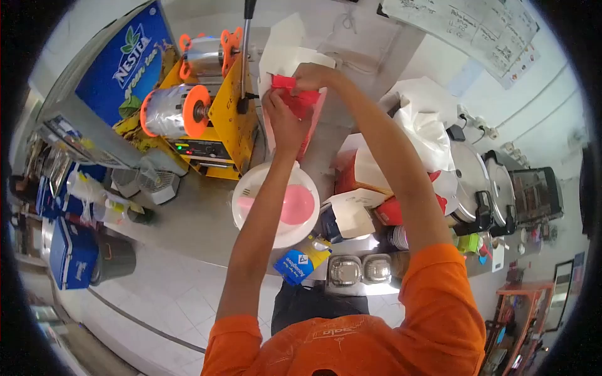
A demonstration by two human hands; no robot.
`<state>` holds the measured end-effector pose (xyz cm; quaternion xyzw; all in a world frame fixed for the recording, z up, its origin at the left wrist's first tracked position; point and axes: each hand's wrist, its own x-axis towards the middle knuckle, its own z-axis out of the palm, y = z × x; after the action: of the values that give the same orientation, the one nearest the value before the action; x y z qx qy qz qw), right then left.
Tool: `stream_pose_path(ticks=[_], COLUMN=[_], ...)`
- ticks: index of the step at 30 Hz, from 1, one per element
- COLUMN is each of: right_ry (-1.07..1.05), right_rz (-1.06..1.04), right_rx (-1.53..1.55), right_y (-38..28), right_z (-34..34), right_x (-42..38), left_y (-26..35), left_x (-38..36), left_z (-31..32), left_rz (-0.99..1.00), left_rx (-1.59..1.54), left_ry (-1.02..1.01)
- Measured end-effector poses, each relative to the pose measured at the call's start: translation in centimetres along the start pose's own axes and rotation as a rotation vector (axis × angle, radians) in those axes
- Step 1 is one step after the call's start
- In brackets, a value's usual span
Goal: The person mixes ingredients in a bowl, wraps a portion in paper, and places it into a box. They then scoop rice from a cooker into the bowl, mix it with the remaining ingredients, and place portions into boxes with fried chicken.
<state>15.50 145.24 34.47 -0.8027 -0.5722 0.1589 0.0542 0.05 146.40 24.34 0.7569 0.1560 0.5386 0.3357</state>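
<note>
Both hands reach into a tall open box (282,50) with white flaps and a pink-red front, standing on the steel counter. Inside it are bright red items (304,105), whose kind I cannot make out. My left hand (283,120) lies on the red items, its fingers bent over them at the box's left side. My right hand (312,76) is at the upper right, its fingers curled down against a red piece. Below my forearms stands a white tub (286,240) with a pink round thing (297,204) in it.
A yellow sealing machine (231,119) with film rolls stands left of the box. To the right are a red carton (360,172), a white plastic bag (426,125) and large lidded pots (467,178). Near the counter's front edge lie a blue-yellow box (303,258) and clear containers (345,271).
</note>
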Motion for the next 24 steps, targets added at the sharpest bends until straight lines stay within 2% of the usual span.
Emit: stream_pose_path(ticks=[2, 4, 6, 10, 12, 13, 14, 16, 17, 18, 19, 20, 21, 22, 23, 24], right_ry=[0.011, 0.019, 0.214, 0.333, 0.679, 0.494, 0.719, 0.756, 0.829, 0.905, 0.834, 0.980, 0.902, 0.768, 0.756, 0.828], right_rz=[0.046, 0.090, -0.097, -0.047, -0.169, -0.102, -0.176, -0.260, -0.362, -0.443, -0.429, -0.374, -0.426, -0.350, -0.395, -0.345], right_rx=[-0.038, -0.071, -0.153, -0.219, -0.205, -0.148, -0.157, -0.011, -0.034, -0.071, -0.081, -0.059, 0.046, 0.089, 0.238, 0.374], right_y=[-0.6, -0.3, -0.7, -1.2, -0.3, -1.2, -1.9, -4.6, -5.0, -5.2, -6.6, -7.4, -8.0, -8.8, -9.4, -9.5], right_z=[-0.6, -0.1, 0.7, 0.0, -1.3, -5.1, -7.0, -10.7, -10.8, -10.6, -9.7, -7.1, -4.9, -2.8, -0.7, 1.6], right_x=[-0.5, -0.2, -0.5, -1.6, -1.5, -3.0, -4.7, -10.0, -12.0, -14.5, -18.7, -21.6, -25.2, -28.6, -32.8, -36.4], left_y=[1.0, 1.0, 0.6, 0.1, 0.0, -0.2, -0.2, 1.4, 2.7, 4.2, 5.3, 3.3, 1.3, 7.8, 16.7, 22.1], left_x=[0.0, -0.2, -0.3, 0.1, 0.0, -0.2, -0.3, -0.1, 0.1, -0.1, -0.9, -3.4, -6.0, -6.8, -7.7, -9.3], left_z=[0.6, 1.0, 1.2, 1.4, 1.5, 1.6, 1.6, 0.8, 0.6, 0.2, -0.2, -0.2, -0.6, -2.3, -4.2, -5.2], left_rz=[0.021, 0.043, 0.071, 0.104, 0.116, 0.089, 0.062, 0.037, 0.007, 0.153, 0.300, 0.620, 0.797, 0.751, 0.655, 0.642], left_rx=[0.117, 0.203, 0.293, 0.423, 0.447, 0.450, 0.452, 0.401, 0.350, 0.396, 0.407, 0.734, 0.771, 0.490, 0.086, -0.128], left_ry=[0.102, 0.100, 0.100, 0.104, 0.108, 0.093, 0.075, 0.071, 0.075, 0.179, 0.284, 0.300, 0.309, 0.259, 0.172, 0.122])
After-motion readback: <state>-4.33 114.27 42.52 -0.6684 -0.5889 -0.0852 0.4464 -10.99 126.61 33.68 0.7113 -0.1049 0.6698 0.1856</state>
